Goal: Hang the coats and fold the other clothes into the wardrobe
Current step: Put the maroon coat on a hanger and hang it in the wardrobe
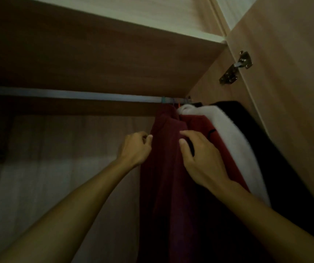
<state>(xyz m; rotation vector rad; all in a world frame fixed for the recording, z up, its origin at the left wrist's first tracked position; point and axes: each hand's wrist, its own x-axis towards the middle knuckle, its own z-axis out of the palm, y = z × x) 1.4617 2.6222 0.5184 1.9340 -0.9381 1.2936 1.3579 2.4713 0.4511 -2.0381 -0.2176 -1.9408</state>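
Inside the dim wardrobe, a dark maroon coat (163,168) hangs from the metal rail (76,94) near its right end. My left hand (135,147) is at the coat's left edge, its fingers curled against the fabric. My right hand (199,158) lies on the coat's front, thumb and fingers pinching a fold near the collar. Behind it hang a red garment (199,124), a white fluffy coat (234,141) and a black coat (277,164), packed against the right wall. Their hanger hooks (177,103) crowd the rail's end.
A wooden shelf (95,54) runs above the rail. The wardrobe's right side panel (285,92) carries a metal door hinge (235,67). The pale back wall (67,168) shows to the left of the coats, under a long bare stretch of rail.
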